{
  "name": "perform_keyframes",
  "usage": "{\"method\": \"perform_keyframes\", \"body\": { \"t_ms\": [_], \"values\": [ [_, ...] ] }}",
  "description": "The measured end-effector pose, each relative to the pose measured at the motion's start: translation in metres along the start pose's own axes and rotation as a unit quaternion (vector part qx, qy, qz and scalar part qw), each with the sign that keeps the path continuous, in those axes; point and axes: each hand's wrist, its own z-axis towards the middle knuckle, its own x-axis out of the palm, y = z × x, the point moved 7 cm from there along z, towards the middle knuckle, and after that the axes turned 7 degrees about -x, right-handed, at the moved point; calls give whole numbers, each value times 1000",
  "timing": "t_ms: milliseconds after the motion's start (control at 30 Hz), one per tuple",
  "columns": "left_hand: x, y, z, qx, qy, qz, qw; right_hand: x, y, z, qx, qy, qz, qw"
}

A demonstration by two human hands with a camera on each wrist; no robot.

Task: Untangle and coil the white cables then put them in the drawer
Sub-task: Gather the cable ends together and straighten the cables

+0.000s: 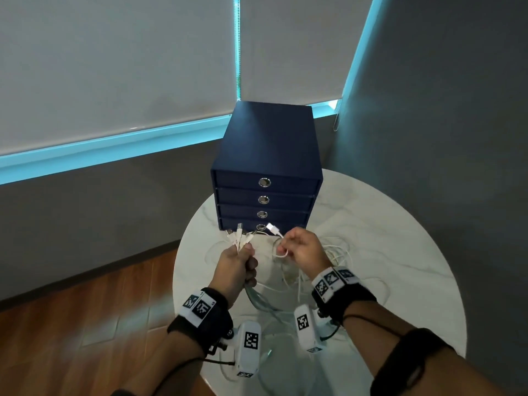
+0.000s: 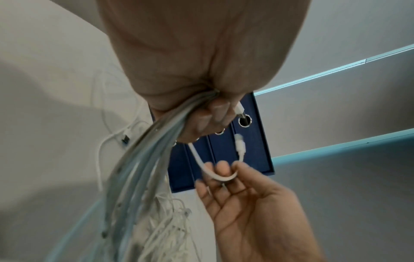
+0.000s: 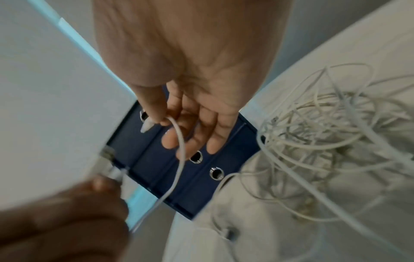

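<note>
Several white cable ends [image 1: 239, 235] are fanning up out of my left hand [image 1: 238, 262], which I am holding as a closed fist around the bundle; the plugs are sticking out above my thumb. My right hand [image 1: 303, 247], just beside it, is pinching a single cable [image 1: 275, 232] between thumb and forefinger, with its plug pointing up and toward my left hand.

Only the left wrist view is showing that this single cable is looping down in a U over my right fingers [image 2: 220, 167] and running back up into the left fist [image 2: 201, 70], while the gripped strands are hanging below the fist as a thick bunch [image 2: 143, 168]. The right wrist view alone is showing the loose tangle [image 3: 320, 141] lying on the table to the outer side of my right hand, well apart from my fingers; the head view is showing only part of it behind my right wrist.

Beyond both hands the blue drawer unit [image 1: 267, 155] is standing on the round white table [image 1: 385, 238], all four drawers closed, the lowest ring pull just behind the plugs. Both hands are hovering above the tabletop, with bare marble to the right of my right hand and the table's rim close under my left wrist, wood floor [image 1: 85, 324] past it.
</note>
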Motion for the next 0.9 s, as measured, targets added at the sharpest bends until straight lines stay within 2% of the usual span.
{"method": "perform_keyframes", "body": {
  "t_ms": [67, 167, 333, 400, 533, 633, 733, 800, 900],
  "values": [
    [13, -4, 1, 7, 10, -13, 1000, -13, 15, -3, -3, -46, 94, 994],
    [37, -8, 0, 11, 39, -17, 999, -22, 35, -17, -52, -55, 83, 994],
    [76, -7, 0, 11, 94, -6, 995, -27, 39, -34, -67, -79, -79, 991],
    [89, -5, -2, 14, 97, 0, 995, -32, 37, -39, -69, -94, -132, 984],
    [101, 2, -3, 31, 98, 16, 995, -42, 45, -56, -101, -120, -288, 945],
    [104, 4, -2, 51, 88, 48, 994, -44, 48, -62, -150, -94, -331, 927],
    [91, 4, 6, 50, 34, 38, 997, -37, 41, -67, -199, -22, -297, 933],
    [80, 0, 11, 41, 6, -5, 999, -32, 30, -72, -202, 25, -285, 937],
    [68, -17, 13, 31, -7, -119, 992, -50, 6, -76, -159, 19, -245, 956]
  ]
}}
